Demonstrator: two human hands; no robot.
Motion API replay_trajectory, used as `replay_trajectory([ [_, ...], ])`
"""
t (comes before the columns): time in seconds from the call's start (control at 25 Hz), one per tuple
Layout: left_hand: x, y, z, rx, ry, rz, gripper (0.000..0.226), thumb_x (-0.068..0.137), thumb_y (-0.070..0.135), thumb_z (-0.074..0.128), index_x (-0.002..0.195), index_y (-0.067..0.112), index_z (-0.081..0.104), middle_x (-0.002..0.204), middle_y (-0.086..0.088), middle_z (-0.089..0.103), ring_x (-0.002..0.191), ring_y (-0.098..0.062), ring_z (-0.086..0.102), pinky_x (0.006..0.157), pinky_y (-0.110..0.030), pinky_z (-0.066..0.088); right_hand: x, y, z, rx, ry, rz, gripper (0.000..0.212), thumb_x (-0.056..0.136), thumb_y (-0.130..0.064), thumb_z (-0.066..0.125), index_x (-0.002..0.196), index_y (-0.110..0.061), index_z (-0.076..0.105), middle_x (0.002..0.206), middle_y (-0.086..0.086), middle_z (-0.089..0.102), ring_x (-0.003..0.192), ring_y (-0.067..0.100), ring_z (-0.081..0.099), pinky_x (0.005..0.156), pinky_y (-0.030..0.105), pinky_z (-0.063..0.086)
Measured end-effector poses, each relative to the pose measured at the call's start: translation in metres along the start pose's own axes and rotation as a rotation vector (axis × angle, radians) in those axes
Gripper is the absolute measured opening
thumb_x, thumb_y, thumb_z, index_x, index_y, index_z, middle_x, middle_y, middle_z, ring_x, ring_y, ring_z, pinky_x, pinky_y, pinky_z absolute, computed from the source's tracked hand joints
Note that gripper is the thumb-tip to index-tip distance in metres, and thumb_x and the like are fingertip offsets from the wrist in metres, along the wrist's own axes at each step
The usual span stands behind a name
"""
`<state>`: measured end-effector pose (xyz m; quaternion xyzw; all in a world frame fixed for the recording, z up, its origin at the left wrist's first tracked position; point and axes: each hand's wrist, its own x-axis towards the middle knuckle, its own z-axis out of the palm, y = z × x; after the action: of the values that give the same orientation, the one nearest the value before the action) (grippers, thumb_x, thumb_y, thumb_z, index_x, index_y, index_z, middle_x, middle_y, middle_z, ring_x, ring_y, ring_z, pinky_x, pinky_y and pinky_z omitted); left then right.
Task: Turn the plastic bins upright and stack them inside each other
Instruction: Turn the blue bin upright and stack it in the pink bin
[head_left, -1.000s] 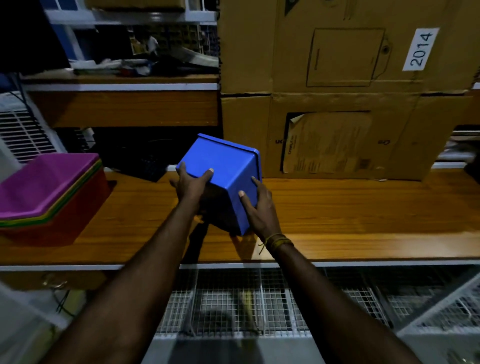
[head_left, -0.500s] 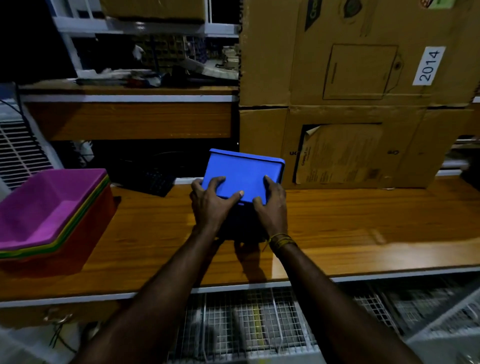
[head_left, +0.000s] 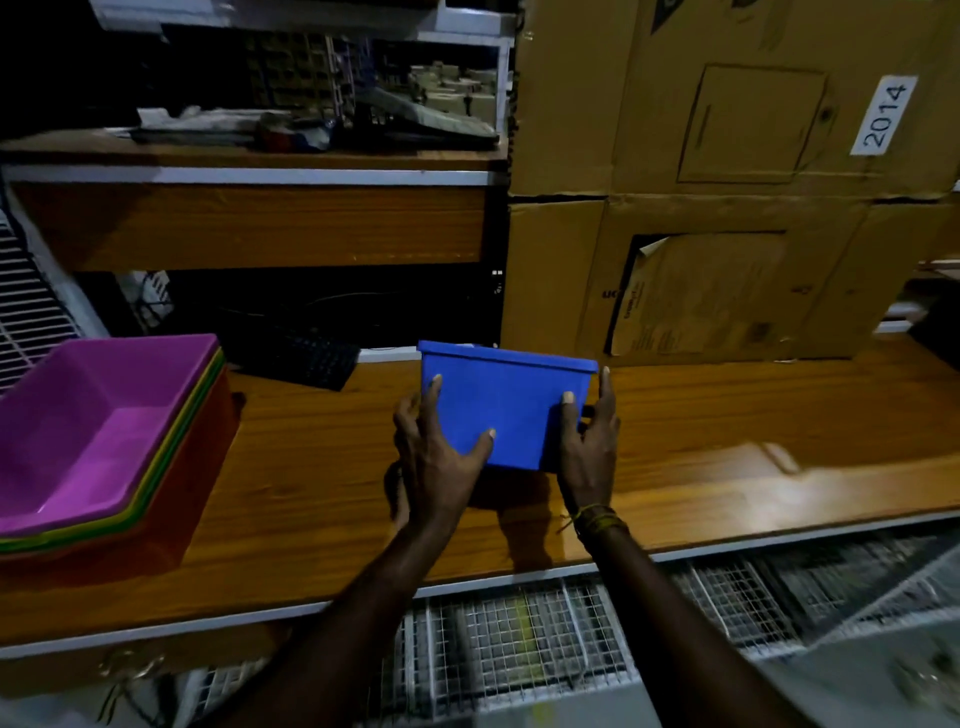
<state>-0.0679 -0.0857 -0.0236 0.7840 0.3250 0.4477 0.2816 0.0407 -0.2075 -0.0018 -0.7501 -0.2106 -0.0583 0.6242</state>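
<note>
A blue plastic bin (head_left: 506, 405) is held above the middle of the wooden shelf (head_left: 322, 483), its rim at the top and its near side wall facing me. My left hand (head_left: 434, 460) grips its left lower side with spread fingers. My right hand (head_left: 587, 441) grips its right side, thumb on the near wall. At the left of the shelf stands an upright stack of nested bins, a magenta bin (head_left: 88, 431) on top, green and yellow rims under it and a red bin (head_left: 176, 509) at the bottom.
Large cardboard boxes (head_left: 727, 208) stand at the back right of the shelf. A dark keyboard (head_left: 306, 358) lies at the back, left of the blue bin. Above is a second wooden shelf (head_left: 249, 223) with clutter. Wire mesh baskets (head_left: 519, 639) lie below the shelf's front edge.
The blue bin has been turned from tilted, bottom toward me, to rim-up with its side wall facing me. Both hands shifted on its sides during the turn.
</note>
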Motion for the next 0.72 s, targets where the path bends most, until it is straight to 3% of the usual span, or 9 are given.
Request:
replay_trajectory([
  [0.12,-0.021,-0.029,-0.007,-0.055,-0.056,-0.046,0.093,0.076,0.052,0.071,0.152,0.03,0.022,0.149,-0.01,0.032,0.132,-0.03,0.04,0.097,-0.039,0.043,-0.01,0.011,0.006,-0.014,-0.037,0.067,0.051,0.097,-0.06,0.027,0.147,-0.05,0.023,0.144,0.004,0.042,0.117,0.022,0.049,0.091,0.046,0.049],
  [0.24,-0.042,-0.056,-0.013,-0.149,-0.073,-0.087,0.08,0.084,0.063,0.054,0.15,0.034,0.02,0.151,-0.005,0.036,0.135,-0.024,0.041,0.101,-0.048,0.046,-0.029,0.024,0.008,-0.017,-0.075,0.092,0.054,0.091,-0.071,0.021,0.142,-0.056,0.029,0.142,-0.007,0.045,0.127,0.021,0.046,0.097,0.054,0.048],
  [0.4,-0.056,-0.057,-0.021,-0.2,0.002,-0.161,0.07,0.089,0.071,0.036,0.145,0.03,0.027,0.144,-0.005,0.044,0.124,-0.023,0.05,0.09,-0.036,0.049,-0.049,0.028,0.004,0.075,-0.143,0.136,0.053,0.089,-0.075,0.029,0.138,-0.056,0.037,0.14,-0.013,0.045,0.129,0.02,0.048,0.094,0.055,0.051],
  [0.6,-0.076,-0.054,-0.023,-0.248,0.107,-0.374,0.071,0.082,0.077,0.045,0.135,0.031,0.032,0.132,-0.009,0.055,0.116,-0.032,0.055,0.086,-0.051,0.052,-0.075,0.028,-0.007,0.237,-0.222,0.239,0.03,0.104,-0.039,0.034,0.128,-0.045,0.051,0.133,0.002,0.058,0.11,0.02,0.065,0.073,0.037,0.061],
  [0.72,-0.086,-0.046,-0.025,-0.269,0.138,-0.484,0.079,0.073,0.079,0.055,0.131,0.029,0.034,0.128,-0.01,0.056,0.116,-0.032,0.055,0.084,-0.051,0.052,-0.086,0.03,-0.017,0.28,-0.238,0.302,0.032,0.105,-0.028,0.035,0.125,-0.042,0.055,0.123,0.002,0.064,0.102,0.019,0.068,0.073,0.039,0.061],
])
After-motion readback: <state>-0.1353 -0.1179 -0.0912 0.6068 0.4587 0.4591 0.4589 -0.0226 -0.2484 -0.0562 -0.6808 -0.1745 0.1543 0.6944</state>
